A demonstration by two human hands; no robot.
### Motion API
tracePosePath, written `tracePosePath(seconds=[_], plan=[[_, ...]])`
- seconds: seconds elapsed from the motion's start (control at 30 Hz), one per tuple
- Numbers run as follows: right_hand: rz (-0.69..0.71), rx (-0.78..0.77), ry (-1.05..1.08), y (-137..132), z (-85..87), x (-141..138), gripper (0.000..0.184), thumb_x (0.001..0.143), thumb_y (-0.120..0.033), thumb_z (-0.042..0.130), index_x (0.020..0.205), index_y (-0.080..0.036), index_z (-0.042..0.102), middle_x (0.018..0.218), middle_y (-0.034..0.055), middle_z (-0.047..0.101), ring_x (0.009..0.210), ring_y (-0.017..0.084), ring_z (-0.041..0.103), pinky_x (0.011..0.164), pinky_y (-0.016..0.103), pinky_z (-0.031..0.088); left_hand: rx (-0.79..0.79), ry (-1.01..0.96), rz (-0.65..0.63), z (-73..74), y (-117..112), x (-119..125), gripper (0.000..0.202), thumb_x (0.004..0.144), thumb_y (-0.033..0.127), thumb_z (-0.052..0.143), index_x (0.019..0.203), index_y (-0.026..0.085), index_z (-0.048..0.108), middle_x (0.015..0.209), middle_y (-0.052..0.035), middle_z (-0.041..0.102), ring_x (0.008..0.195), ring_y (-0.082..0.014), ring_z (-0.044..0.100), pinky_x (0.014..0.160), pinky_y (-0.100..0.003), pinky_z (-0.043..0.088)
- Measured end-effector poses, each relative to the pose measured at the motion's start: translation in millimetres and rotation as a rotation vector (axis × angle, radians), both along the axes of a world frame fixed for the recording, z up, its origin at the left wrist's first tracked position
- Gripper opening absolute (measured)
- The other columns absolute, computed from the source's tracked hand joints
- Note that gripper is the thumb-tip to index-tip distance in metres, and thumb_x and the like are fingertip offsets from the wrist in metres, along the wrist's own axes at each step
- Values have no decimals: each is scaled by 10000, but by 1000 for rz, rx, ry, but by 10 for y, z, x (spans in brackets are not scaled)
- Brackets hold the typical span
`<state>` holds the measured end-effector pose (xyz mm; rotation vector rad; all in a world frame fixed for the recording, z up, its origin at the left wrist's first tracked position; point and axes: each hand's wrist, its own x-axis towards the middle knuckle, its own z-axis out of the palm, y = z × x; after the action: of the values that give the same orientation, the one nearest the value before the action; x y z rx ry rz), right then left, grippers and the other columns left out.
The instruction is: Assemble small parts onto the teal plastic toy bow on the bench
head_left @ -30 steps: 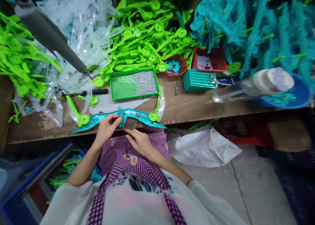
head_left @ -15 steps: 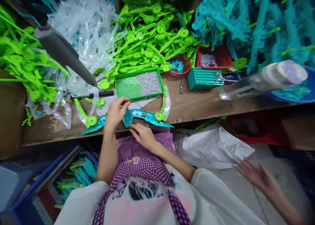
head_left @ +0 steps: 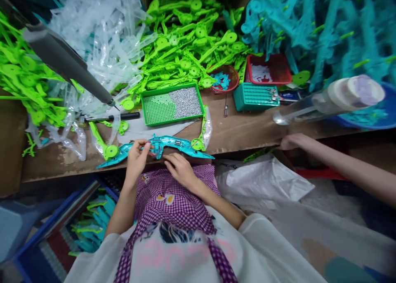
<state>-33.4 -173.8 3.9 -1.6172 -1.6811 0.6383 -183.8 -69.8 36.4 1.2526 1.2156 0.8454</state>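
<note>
A teal bow-shaped plastic part [head_left: 182,145] lies along the front edge of the wooden bench [head_left: 247,130]. My left hand [head_left: 136,157] has its fingertips pinched together on the part's centre; whether something small is between them is too small to tell. My right hand [head_left: 181,169] rests just below the part with its fingers loosely spread and the tips touching its lower edge. Behind the part stands a green tray [head_left: 157,109], half covered with small silvery screws. A grey power screwdriver [head_left: 68,66] hangs over the bench at the left.
Heaps of green [head_left: 185,39], clear [head_left: 102,31] and teal [head_left: 303,23] plastic parts fill the back. Two red baskets [head_left: 224,77] [head_left: 269,68], a teal box [head_left: 255,97] and a clear bottle [head_left: 328,101] sit right. Another person's arm [head_left: 334,163] reaches in from the right. A white bag [head_left: 262,180] lies below.
My left hand went up to the green tray, then came back to the teal part's centre. The other person's arm moved from the lower right to the bench edge.
</note>
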Motion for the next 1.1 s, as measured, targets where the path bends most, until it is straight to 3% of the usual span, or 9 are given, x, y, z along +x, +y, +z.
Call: tracePosePath(seconds=[0.1,0.23,0.4,0.5,0.6,0.73,0.83,0.97,1.1], plan=[[-19,-27,40,-16,46,-106,343,940,-401,524,1182,-165,590,998,93,705,902,208,682,805,351,559,-198,-203,128,-82,-184,38,373,707,447,761,864,194,536,789,14,686,535,-98,633,597,-236,540],[-93,-72,81,55,18,-214,496,864,-526,602,1194,-160,543,998,94,715,825,213,704,720,348,574,-335,-337,199,-57,-278,83,411,653,404,808,845,192,513,833,6,704,579,-94,662,620,-212,541],[-74,1,51,141,-10,-177,315,972,-394,460,1150,-173,597,1040,104,721,901,193,702,810,321,555,-353,-303,108,-86,-278,27,369,691,396,779,827,183,509,870,-10,700,627,-95,670,666,-226,555],[5,11,-32,134,25,-138,288,992,-320,421,1112,-179,642,1001,96,729,889,181,696,827,308,538,-201,-137,52,-129,-264,-65,312,758,399,725,855,179,526,928,-29,686,651,-110,676,706,-277,576],[86,13,-130,128,66,-102,297,992,-310,421,1092,-169,662,935,91,729,824,174,687,775,299,533,123,126,-69,-102,-197,-170,236,871,320,615,1062,190,568,1108,-79,651,785,-148,697,776,-333,581],[131,44,-142,158,116,-43,284,990,-293,428,1074,-159,664,938,83,729,845,170,684,780,287,530,569,397,-460,-20,-21,-266,399,920,84,395,1221,247,601,1338,-95,550,1201,-203,579,1034,-425,476],[112,60,-86,171,142,-8,278,986,-291,438,1080,-152,659,955,90,728,858,175,688,803,297,535,692,487,-679,-25,85,-289,471,895,30,387,1229,261,625,1348,-90,557,1295,-221,499,1079,-460,434],[71,66,-12,162,144,19,279,983,-301,447,1113,-155,646,1003,96,726,894,177,690,833,312,544,754,518,-684,-84,114,-250,279,911,151,532,1137,233,673,1307,-105,595,1283,-260,506,1065,-496,432],[59,60,26,176,160,75,267,982,-299,449,1127,-174,635,1063,92,722,948,175,683,872,318,537,748,491,-531,-121,126,-179,162,925,228,557,1002,207,698,1174,-99,675,1138,-230,608,994,-442,483]])
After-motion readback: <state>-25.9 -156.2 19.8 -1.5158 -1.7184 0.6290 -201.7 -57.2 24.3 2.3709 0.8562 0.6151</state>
